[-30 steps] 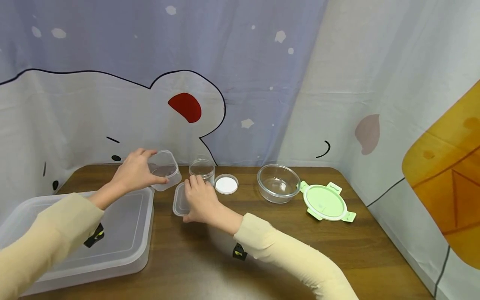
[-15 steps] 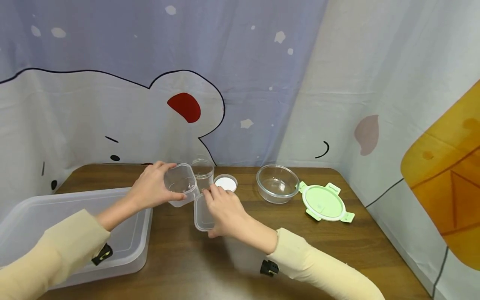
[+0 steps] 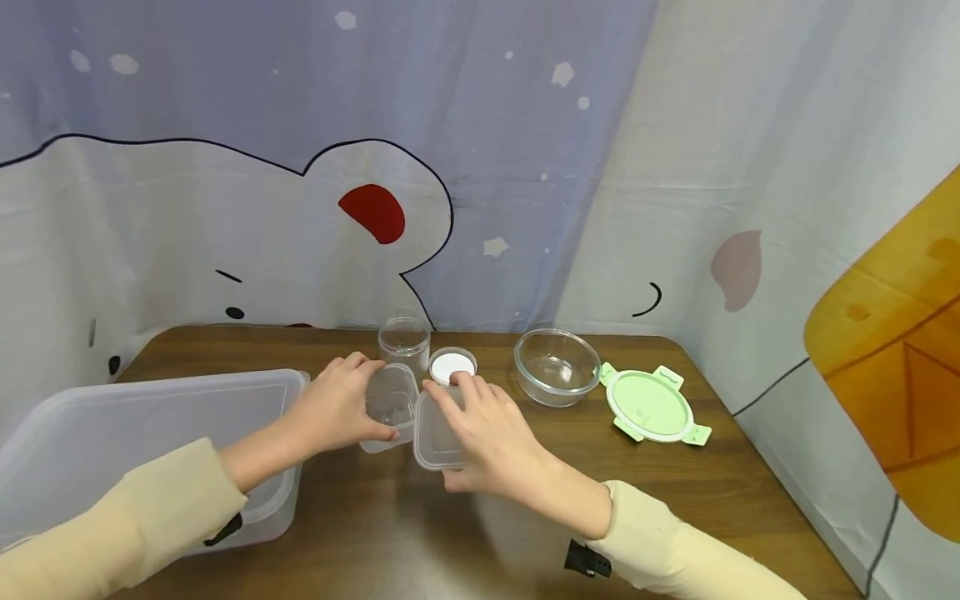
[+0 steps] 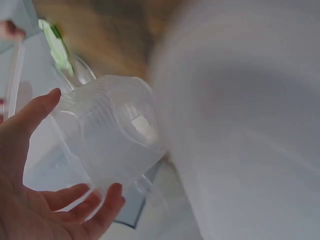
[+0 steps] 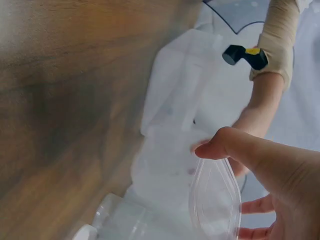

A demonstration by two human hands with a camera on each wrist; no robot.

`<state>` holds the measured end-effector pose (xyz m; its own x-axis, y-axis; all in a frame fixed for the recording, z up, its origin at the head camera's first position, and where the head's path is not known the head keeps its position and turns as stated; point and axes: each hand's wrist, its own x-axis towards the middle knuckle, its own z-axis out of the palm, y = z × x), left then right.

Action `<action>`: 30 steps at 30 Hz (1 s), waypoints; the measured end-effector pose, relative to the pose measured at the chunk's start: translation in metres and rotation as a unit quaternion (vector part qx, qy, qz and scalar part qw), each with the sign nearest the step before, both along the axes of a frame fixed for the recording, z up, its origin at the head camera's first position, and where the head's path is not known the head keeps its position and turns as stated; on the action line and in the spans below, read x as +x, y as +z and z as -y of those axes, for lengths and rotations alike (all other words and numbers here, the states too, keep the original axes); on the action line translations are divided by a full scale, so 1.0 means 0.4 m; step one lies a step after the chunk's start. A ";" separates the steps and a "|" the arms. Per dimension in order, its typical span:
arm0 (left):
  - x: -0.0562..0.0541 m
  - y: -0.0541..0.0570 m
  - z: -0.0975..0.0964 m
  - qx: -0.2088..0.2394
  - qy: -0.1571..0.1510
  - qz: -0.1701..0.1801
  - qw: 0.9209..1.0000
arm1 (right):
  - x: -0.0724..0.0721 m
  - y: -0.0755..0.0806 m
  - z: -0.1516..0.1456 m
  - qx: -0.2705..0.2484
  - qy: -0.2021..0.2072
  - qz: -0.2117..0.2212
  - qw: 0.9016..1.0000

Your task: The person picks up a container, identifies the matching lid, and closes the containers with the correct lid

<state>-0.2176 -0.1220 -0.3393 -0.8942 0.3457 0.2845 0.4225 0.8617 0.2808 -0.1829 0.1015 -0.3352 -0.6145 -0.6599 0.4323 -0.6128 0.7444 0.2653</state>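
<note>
A clear plastic food container (image 3: 392, 404) is gripped by my left hand (image 3: 337, 408), thumb on one side and fingers on the other. In the left wrist view the container (image 4: 112, 130) shows ribbed walls. My right hand (image 3: 498, 433) holds a clear rounded-square lid (image 3: 435, 433) by its edges, just right of the container. From the right wrist the lid (image 5: 215, 200) appears nearly edge-on, with the thumb on its rim. Both pieces are held above the table, close together; whether they touch I cannot tell.
A large translucent lidded box (image 3: 172, 417) fills the table's left side. Behind my hands stand a clear round jar (image 3: 405, 337) and a white-centred round lid (image 3: 452, 364). To the right are a round glass bowl (image 3: 557, 367) and a green clip lid (image 3: 651, 404).
Both hands have moved right and toward the front of the table. The left hand has carried the container beside the lid, which the right hand has lifted along with it.
</note>
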 end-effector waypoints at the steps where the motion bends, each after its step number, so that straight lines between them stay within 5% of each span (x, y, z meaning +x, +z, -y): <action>1: 0.006 0.001 -0.009 0.000 -0.004 0.008 1.000 | 0.001 0.006 -0.006 -0.006 0.004 -0.004 1.000; 8: 0.041 -0.005 -0.064 -0.002 -0.018 0.060 0.998 | -0.007 0.037 -0.055 -0.036 0.006 -0.007 0.999; 13: 0.056 -0.022 -0.101 0.007 -0.044 0.056 0.997 | -0.010 0.045 -0.097 -0.048 -0.016 0.007 0.999; 30: 0.058 -0.073 -0.168 0.039 -0.075 0.089 0.992 | -0.019 0.034 -0.149 -0.098 -0.003 0.033 0.995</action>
<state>-0.1946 -0.0549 -0.3686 -0.8725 0.4622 0.1582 0.4826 0.7651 0.4263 -0.1906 0.1610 -0.3215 -0.6500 -0.5626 0.5108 -0.6192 0.7818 0.0731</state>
